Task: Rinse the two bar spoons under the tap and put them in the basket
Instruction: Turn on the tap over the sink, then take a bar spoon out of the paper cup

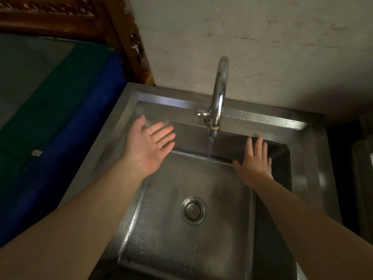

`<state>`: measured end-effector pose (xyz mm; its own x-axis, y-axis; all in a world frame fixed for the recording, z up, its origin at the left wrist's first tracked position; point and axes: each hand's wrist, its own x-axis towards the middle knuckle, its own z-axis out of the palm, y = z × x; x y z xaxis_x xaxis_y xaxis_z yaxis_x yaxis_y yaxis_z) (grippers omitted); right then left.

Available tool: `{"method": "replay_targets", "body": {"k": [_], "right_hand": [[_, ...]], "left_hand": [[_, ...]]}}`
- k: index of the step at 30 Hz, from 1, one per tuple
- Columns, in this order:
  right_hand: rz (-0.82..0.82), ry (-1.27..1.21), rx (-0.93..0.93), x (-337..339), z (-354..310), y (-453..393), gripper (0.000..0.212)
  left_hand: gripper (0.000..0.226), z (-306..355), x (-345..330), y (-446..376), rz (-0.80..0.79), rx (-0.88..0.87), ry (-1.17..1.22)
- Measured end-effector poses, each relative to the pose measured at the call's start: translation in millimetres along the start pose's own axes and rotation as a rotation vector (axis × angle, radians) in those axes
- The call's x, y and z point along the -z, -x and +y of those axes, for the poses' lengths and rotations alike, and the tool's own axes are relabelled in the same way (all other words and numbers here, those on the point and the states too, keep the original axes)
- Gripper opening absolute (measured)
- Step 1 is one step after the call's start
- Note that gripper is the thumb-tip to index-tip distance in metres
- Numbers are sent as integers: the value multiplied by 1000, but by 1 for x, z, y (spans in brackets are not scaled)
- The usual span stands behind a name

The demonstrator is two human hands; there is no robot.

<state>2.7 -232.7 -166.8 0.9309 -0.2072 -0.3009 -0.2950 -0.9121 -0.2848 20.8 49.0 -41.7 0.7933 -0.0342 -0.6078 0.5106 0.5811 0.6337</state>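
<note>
Left hand (150,143): hovering palm up over the sink's back left corner, fingers spread wide, holding nothing.
Right hand (255,162): hovering palm down just right of the water, fingers splayed wide, also carrying nothing.
Tap (219,93): standing at the middle of the sink's back rim, its curved spout reaching forward between the two hands.
Water (210,147): running in a thin stream from the spout and striking the back part of the basin.
Sink (310,158): a steel basin, wet and shining, taking the water.
Drain (193,211): sitting near the basin's middle, uncovered, nothing lying on it.
Bar spoons: not showing anywhere in view; neither hand is gripping one.
Basket: not showing in view either.
Reason for pose: judging by the running tap, both open hands are likely waiting beside the stream, either ready to fetch the spoons or just freed of them; which one cannot be told.
Blue cover (66,126): lying left of the sink.
Writing: no brand, label or lettering is readable.
</note>
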Motion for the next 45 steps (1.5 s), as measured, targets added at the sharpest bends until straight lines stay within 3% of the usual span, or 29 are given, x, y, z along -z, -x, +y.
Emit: {"method": "replay_targets", "body": {"k": [4, 7, 15, 21, 25, 28, 33, 37, 41, 45], "right_hand": [[43, -193, -170, -25, -8, 63, 55], [3, -289, -172, -41, -45, 119, 25], [54, -529, 210, -44, -243, 251, 21], [-15, -653, 462, -58, -377, 339, 17], [-90, -677, 586, -81, -443, 380, 10], [-127, -674, 616, -104, -487, 394, 10], [-263, -650, 553, -138, -548, 392, 15], [-284, -616, 404, -159, -571, 383, 19], [-271, -632, 349, -175, -577, 377, 25], [-287, -683, 311, -180, -577, 376, 23]], "left_hand": [[24, 20, 32, 57, 190, -201, -423], [17, 39, 67, 106, 233, -417, -662], [21, 127, 192, 229, 333, -788, -1050], [23, 184, 308, 317, 549, -909, -1042], [18, 192, 391, 345, 693, -903, -1003], [19, 183, 451, 341, 733, -783, -1103], [43, 153, 519, 314, 600, -457, -1224], [75, 136, 549, 298, 497, -263, -1474], [57, 131, 562, 289, 359, -318, -1484], [55, 128, 571, 287, 302, -394, -1417]]}}
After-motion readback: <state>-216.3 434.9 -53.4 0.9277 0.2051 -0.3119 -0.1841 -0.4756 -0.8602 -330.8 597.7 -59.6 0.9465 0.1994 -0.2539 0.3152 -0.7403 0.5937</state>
